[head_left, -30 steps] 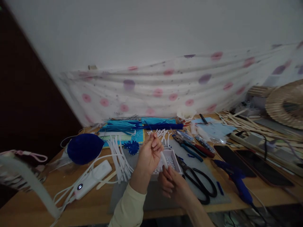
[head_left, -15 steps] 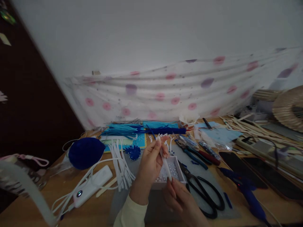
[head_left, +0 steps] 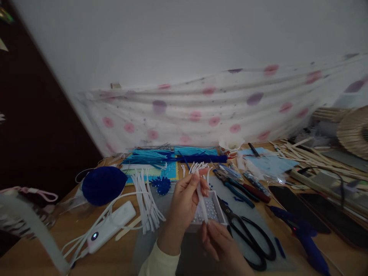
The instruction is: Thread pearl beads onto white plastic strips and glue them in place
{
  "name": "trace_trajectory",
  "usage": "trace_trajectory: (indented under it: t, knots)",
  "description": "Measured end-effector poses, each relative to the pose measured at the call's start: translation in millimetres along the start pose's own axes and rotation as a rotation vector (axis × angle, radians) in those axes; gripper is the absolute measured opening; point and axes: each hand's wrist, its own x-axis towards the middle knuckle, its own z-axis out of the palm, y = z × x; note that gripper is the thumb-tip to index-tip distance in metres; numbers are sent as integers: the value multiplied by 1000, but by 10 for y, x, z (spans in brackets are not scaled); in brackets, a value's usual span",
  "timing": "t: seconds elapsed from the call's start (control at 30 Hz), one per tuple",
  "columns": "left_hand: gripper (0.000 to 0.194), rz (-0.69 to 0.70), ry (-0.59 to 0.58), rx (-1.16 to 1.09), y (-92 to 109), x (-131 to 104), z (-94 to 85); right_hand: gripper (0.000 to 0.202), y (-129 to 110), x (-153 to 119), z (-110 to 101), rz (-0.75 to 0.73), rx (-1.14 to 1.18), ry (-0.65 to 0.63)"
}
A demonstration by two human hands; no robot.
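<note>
A white strip (head_left: 202, 202) is stretched between my two hands above a small box of pearl beads (head_left: 220, 214). My left hand (head_left: 186, 197) pinches its upper end between thumb and fingers. The lower end sits between the fingertips of my right hand (head_left: 220, 241), nearer to me. Just behind my left hand are white stems with curled tips (head_left: 198, 166). To the left lie a blue tinsel-like flower (head_left: 161, 185) and a bundle of white pipe cleaners (head_left: 146, 203).
Black scissors (head_left: 250, 234), pliers (head_left: 237, 189) and a blue glue gun (head_left: 301, 234) lie at the right, beside two phones (head_left: 299, 207). A white power bank (head_left: 112, 226) with cables and a dark blue ball (head_left: 104, 185) are at the left. Blue pipe cleaners (head_left: 148, 158) lie behind.
Both hands have shifted slightly right, with the white strip still between them. More of the white curled tips now shows behind my left hand. The view has turned a little.
</note>
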Motion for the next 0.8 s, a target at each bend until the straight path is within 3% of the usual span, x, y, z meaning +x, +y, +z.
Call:
trace_trajectory:
  t: [0.2, 0.43, 0.8]
  knots:
    - [45, 13, 39, 7, 7, 28, 9, 61, -134, -79, 104, -140, -519, 141]
    - [47, 26, 73, -14, -6, 56, 11, 60, -120, -92, 76, -208, -577, 190]
    - [50, 25, 80, -16, -20, 51, -11, 54, -59, -145, 51, -178, -609, 205]
